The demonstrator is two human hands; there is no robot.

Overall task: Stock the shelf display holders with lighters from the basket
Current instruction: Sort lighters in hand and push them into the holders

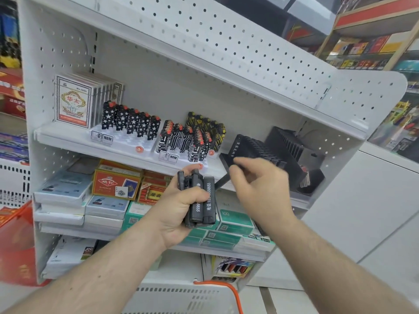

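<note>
My left hand [176, 214] grips a bundle of dark grey lighters [203, 200] with white print, held upright in front of the middle shelf. My right hand [260, 184] is to the right of the bundle, with curled fingers pinching a slim dark lighter [221, 183] that points down-left. It is right in front of a black display holder [254, 148] that stands on the shelf with a row of dark lighters in it. A second black holder [290, 141] stands behind that one. The white basket [181, 298] with an orange handle [235, 298] is at the bottom, its contents hidden.
White holders on the same shelf carry star-patterned lighters [131, 123], circuit-patterned lighters [179, 141] and yellow-black lighters [208, 125]. Card boxes [72, 103] stand at the left. Lower shelves hold card packs [115, 184] and green boxes [235, 223]. A perforated shelf [226, 41] overhangs above.
</note>
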